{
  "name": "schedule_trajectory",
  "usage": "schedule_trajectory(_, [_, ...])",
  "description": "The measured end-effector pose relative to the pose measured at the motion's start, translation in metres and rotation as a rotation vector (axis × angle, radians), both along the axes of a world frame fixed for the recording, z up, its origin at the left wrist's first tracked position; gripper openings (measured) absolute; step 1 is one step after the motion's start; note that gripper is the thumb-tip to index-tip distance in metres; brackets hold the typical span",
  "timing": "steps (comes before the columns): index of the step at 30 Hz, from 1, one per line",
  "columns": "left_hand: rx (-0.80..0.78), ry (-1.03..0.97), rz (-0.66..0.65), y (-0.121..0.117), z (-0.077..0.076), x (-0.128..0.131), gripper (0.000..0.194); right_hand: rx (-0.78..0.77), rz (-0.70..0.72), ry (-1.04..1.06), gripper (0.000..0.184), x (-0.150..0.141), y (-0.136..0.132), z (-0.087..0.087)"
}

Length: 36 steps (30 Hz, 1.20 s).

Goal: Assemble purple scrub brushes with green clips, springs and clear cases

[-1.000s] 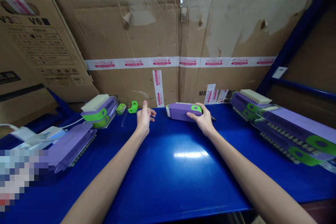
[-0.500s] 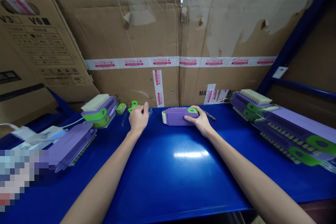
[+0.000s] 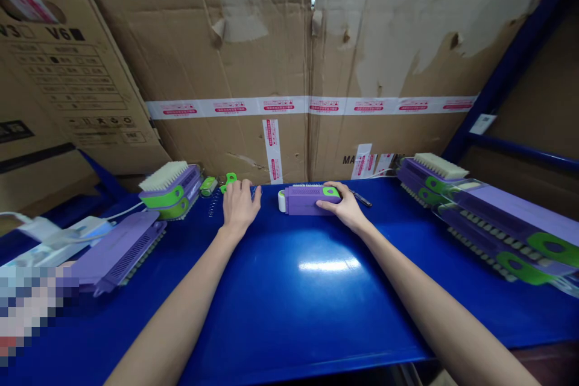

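My right hand grips the right end of a purple brush, thumb on the near side and fingers over the far edge. The brush lies on its side on the blue table, bristles away from me, with a white end piece at its left and a green patch at its right. My left hand is palm down, fingers forward and thumb apart, with nothing visible in it. Just beyond its fingers are a green plastic part and a clear piece. A coil spring lies to its left.
Stacked purple-green brushes stand at left, near a small green-and-clear part, a purple brush and a white power strip. More brushes line the right. A slim dark tool lies behind my right hand. Cardboard walls the back.
My left hand has turned palm down, its fingers stretching forward and its thumb dropping to the right. The brush in my right hand has tilted slightly, showing more of its vented upper side.
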<state>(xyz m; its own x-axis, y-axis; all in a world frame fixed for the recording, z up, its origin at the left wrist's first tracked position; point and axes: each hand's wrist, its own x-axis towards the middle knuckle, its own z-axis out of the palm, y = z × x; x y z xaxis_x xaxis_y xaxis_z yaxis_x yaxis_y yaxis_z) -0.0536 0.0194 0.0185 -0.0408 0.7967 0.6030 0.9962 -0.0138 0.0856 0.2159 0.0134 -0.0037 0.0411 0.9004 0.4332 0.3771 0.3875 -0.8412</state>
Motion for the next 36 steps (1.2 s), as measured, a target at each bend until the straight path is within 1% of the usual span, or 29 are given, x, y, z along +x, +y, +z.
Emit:
schedule_trajectory(3, [-0.087, 0.04, 0.066, -0.002, 0.001, 0.003, 0.043, -0.012, -0.041, -0.003, 0.058, -0.001, -0.001, 0.001])
schedule_trajectory(7, [-0.229, 0.042, 0.119, -0.004, 0.0, 0.007, 0.046, -0.009, -0.065, -0.015, 0.05, -0.002, -0.003, 0.001])
schedule_trajectory(9, [-0.291, 0.022, 0.124, -0.004, -0.001, 0.006, 0.046, -0.002, -0.064, -0.035, 0.046, -0.002, -0.003, 0.001])
schedule_trajectory(11, [-0.322, 0.003, 0.098, -0.003, -0.002, 0.004, 0.045, 0.002, -0.061, -0.051, 0.046, -0.002, -0.002, 0.0])
schedule_trajectory(17, [-0.225, 0.025, -0.014, -0.002, -0.004, 0.001, 0.05, 0.011, -0.057, -0.05, 0.044, -0.002, -0.001, -0.001])
schedule_trajectory(20, [-0.193, 0.041, -0.011, -0.002, -0.005, 0.0, 0.044, 0.011, -0.055, -0.042, 0.045, -0.002, -0.001, -0.001])
schedule_trajectory(22, [-0.184, 0.026, 0.005, -0.002, -0.005, -0.001, 0.042, 0.006, -0.053, -0.035, 0.045, -0.002, -0.002, -0.001])
schedule_trajectory(24, [-0.195, -0.001, -0.009, -0.001, -0.006, -0.002, 0.041, 0.001, -0.05, -0.036, 0.046, -0.002, -0.002, 0.0])
schedule_trajectory(27, [-0.223, -0.052, -0.077, 0.001, -0.006, -0.004, 0.04, -0.008, -0.049, -0.047, 0.048, -0.002, -0.001, 0.0])
schedule_trajectory(30, [-0.218, -0.069, -0.139, 0.002, -0.007, -0.004, 0.041, -0.007, -0.048, -0.047, 0.049, -0.001, -0.001, -0.001])
schedule_trajectory(33, [-0.203, -0.038, -0.197, 0.001, -0.007, -0.003, 0.042, -0.001, -0.05, -0.042, 0.047, -0.001, -0.001, -0.001])
schedule_trajectory(36, [-0.209, 0.023, -0.287, 0.001, -0.008, -0.002, 0.047, 0.002, -0.052, -0.044, 0.046, -0.002, -0.001, 0.0])
